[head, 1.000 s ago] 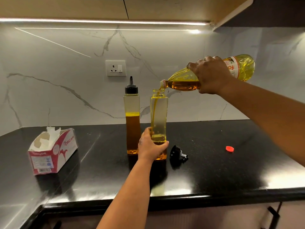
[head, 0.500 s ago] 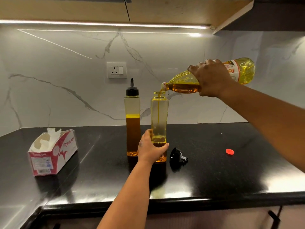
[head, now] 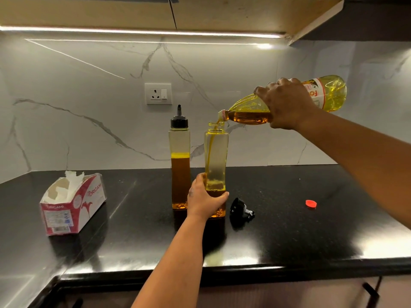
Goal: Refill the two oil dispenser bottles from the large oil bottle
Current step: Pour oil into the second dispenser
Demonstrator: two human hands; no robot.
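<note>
**A:** Which step is this?

**B:** The pour into the second dispenser, I'd say. The right hand [head: 287, 103] has its grip wrapped round the large oil bottle [head: 331, 92], tipped nearly level at about two o'clock in the view, mouth just over the open neck of the uncapped dispenser bottle [head: 216, 156]. A thin stream of oil runs down inside it.

**A:** And the other hand?

**B:** The left hand [head: 203, 197] grips that dispenser low down, fingers curled round its base, steadying it on the bench [head: 311, 236]. The oil inside is only a shallow pool near the bottom.

**A:** The first dispenser?

**B:** The capped dispenser bottle [head: 179, 161] stands just beside it at nine o'clock, a bit over half full, nozzle cap on.

**A:** So what does the next move need?

**B:** Probably a steady tilt and the mouth kept over that narrow neck until the level rises; then righting the big bottle cleanly. The black nozzle cap [head: 241, 208] lies at three o'clock of the dispenser, the red cap [head: 311, 203] farther right.
</note>
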